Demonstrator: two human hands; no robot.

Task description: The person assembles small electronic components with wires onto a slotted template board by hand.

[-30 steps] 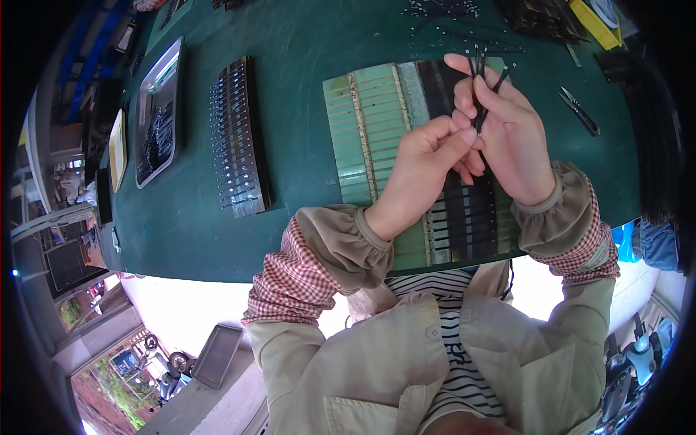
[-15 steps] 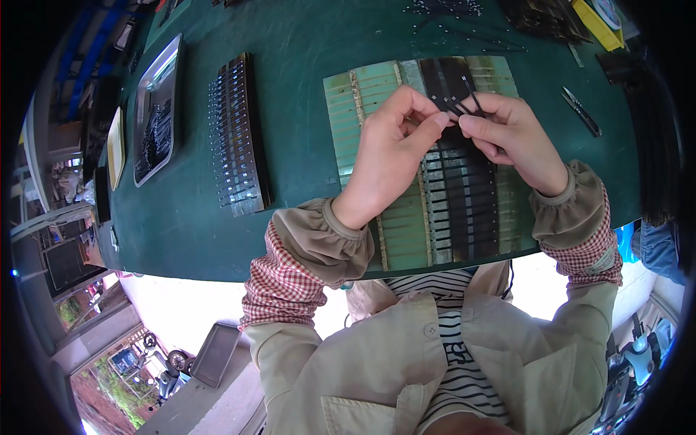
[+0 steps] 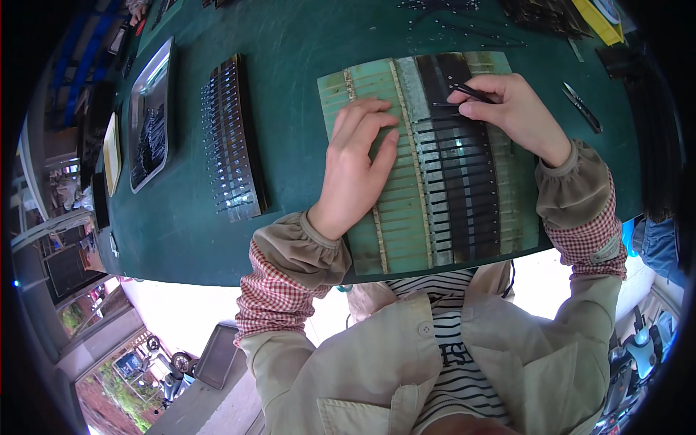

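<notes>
My right hand (image 3: 523,117) pinches a few short, thin black wires (image 3: 464,88) with pale tips between thumb and fingers, just above the top part of a green ridged board (image 3: 395,230). My left hand (image 3: 351,167) rests on the board's left part, fingers spread and slightly bent, holding nothing. A dark strip (image 3: 458,243) runs down the board between the hands. Across it, below my right hand, lies a row of similar black wires (image 3: 475,190), side by side.
To the left stands a dark strip stack (image 3: 243,138) bearing wires, beside a metal tray (image 3: 168,87) of black wires. Loose wires (image 3: 464,27) are scattered at the far side. Small snips (image 3: 582,107) and a yellow box (image 3: 600,22) are at right. Another person's hand (image 3: 135,10) shows far left.
My hands have parted. The left has let go and moved left and down onto the board; the right has shifted slightly right and keeps several wires.
</notes>
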